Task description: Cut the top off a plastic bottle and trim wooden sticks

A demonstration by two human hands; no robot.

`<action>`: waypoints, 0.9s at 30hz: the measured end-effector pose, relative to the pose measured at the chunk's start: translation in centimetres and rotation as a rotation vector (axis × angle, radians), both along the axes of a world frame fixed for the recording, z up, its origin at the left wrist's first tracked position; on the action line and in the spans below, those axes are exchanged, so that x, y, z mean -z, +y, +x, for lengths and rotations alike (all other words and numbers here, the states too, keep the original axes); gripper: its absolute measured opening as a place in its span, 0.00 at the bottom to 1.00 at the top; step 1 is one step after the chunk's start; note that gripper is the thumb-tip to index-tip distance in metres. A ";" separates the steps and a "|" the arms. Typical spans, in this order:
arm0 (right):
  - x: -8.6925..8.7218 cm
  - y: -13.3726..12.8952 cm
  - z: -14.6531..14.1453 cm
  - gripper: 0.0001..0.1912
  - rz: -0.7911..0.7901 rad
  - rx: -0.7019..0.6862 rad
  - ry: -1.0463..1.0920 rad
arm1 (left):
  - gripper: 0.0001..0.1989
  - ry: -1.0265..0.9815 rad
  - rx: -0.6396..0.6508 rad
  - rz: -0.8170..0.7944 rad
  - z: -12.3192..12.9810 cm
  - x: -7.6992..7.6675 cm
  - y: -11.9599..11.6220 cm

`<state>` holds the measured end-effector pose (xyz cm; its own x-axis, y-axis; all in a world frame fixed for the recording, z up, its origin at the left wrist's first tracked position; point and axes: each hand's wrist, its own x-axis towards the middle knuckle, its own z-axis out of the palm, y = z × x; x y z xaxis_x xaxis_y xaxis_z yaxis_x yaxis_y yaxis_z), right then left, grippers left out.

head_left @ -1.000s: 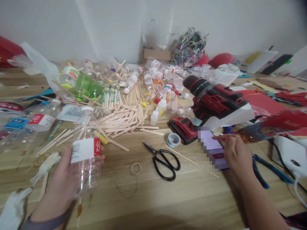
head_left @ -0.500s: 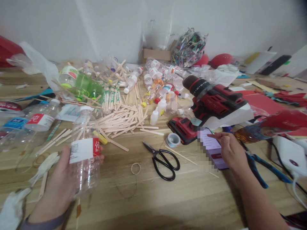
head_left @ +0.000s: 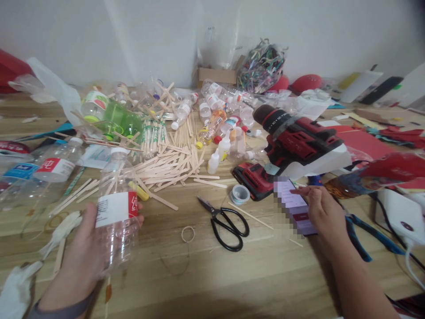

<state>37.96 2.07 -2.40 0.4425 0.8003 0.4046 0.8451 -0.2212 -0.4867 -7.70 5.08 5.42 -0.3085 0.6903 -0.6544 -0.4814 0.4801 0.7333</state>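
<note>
"What does the left hand (head_left: 78,252) hold?"

"A clear bottle (head_left: 117,239): thin, glossy plastic, round, with ripples below a white-and-red label (head_left: 114,209). The thumb lies along one side and the fingertips show at the other, so the hand is curled around it."

"Which way does the bottle point?"

"Its white cap (head_left: 119,151) is at the far end, the base nearer the wearer. The long axis runs away from the body; how steeply it tilts cannot be told. Flat wooden strips (head_left: 124,141) cross by the cap, and a thin stick (head_left: 107,294) shows past the base."

"And the right hand (head_left: 325,212)?"

"Its index finger reaches out to the smooth, lit screen of a phone (head_left: 295,199), partly masked by pixels. Whether the tip touches is unclear, as is whether the hidden fingers press together."

"What lies between the hands?"

"On the wood-grained bench (head_left: 252,283), black-handled metal scissors (head_left: 226,226) with looped grips, and a small round spool (head_left: 240,195). Beyond them spread pale, flat craft sticks (head_left: 166,166); a red-and-black drill (head_left: 295,137) stands just past the phone."

"Anything outside the right hand?"

"Blue-handled pliers (head_left: 375,235)."
</note>
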 end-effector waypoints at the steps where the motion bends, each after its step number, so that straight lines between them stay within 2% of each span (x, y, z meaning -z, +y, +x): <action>1: -0.1 0.0 -0.1 0.18 0.002 0.006 -0.003 | 0.33 0.003 0.001 0.001 0.0 0.0 0.0; 11: -0.6 -0.3 -0.7 0.23 0.004 0.039 -0.018 | 0.32 -0.012 0.012 0.002 -0.2 -0.1 0.0; 16: -1.2 -1.6 -0.8 0.32 0.053 0.221 -0.062 | 0.31 -0.019 -0.012 0.043 0.0 -0.1 0.1; 23: -0.9 -2.7 -0.7 0.28 -0.068 0.220 -0.031 | 0.32 -0.015 -0.010 0.056 -0.2 -0.1 -0.3; 27: -1.5 -2.7 -1.1 0.28 -0.096 0.194 -0.018 | 0.29 -0.112 0.057 0.092 -0.7 0.2 -0.6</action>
